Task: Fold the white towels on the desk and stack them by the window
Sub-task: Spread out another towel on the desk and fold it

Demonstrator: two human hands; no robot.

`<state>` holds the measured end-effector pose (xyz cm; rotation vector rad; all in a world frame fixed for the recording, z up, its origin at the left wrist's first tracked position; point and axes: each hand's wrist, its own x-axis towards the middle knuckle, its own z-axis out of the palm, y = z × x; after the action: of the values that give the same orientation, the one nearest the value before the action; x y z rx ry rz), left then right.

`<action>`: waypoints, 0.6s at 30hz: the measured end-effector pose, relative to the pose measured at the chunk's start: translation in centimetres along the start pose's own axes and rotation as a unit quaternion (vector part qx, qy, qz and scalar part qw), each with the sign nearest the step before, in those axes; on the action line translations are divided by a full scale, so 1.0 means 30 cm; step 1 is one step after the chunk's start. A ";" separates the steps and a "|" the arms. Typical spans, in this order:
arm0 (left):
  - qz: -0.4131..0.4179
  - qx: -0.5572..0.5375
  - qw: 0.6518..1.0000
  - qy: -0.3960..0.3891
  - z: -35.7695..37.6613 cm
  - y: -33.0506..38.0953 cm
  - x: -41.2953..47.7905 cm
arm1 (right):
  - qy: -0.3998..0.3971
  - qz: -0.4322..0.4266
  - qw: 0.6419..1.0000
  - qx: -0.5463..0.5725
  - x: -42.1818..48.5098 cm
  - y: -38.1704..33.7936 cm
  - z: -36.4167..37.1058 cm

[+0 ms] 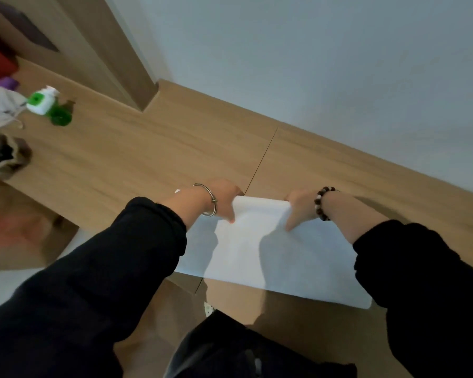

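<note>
Towel [271, 257] folding on the desk [137, 148]
Your left hand [225, 199] and right hand [298, 207] each pinch its folded far edge.

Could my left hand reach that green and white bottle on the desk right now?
Probably, with a stretch. Bare desk lies between the left hand and the green and white bottle, nothing blocking. But that hand grips the white towel and must let go first.

Your arms: black long sleeves [107, 268], cuffs bunched on the forearm. Left hand [225, 199]: thin silver bangle [214, 202] at your wrist. Right hand [298, 207]: bracelet [319, 202] of dark brown beads, a few pale ones.
</note>
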<state>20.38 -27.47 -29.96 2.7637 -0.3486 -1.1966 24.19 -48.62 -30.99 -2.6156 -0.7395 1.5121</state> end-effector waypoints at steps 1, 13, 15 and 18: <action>-0.005 -0.007 1.000 0.005 0.005 -0.017 -0.017 | -0.007 -0.005 1.000 0.004 0.005 -0.013 -0.004; -0.130 -0.020 0.986 0.105 0.174 -0.395 -0.431 | 0.063 -0.043 0.983 -0.165 0.049 -0.545 -0.025; -0.177 -0.017 0.974 0.138 0.254 -0.505 -0.549 | 0.102 -0.061 0.973 -0.199 0.063 -0.717 -0.017; -0.247 -0.053 0.952 0.175 0.404 -0.675 -0.745 | 0.149 -0.101 0.949 -0.259 0.078 -1.007 0.023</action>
<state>0.05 -2.37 -26.34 2.9735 0.4517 -0.7278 12.99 -21.02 -25.47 -2.8934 -1.4767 0.9280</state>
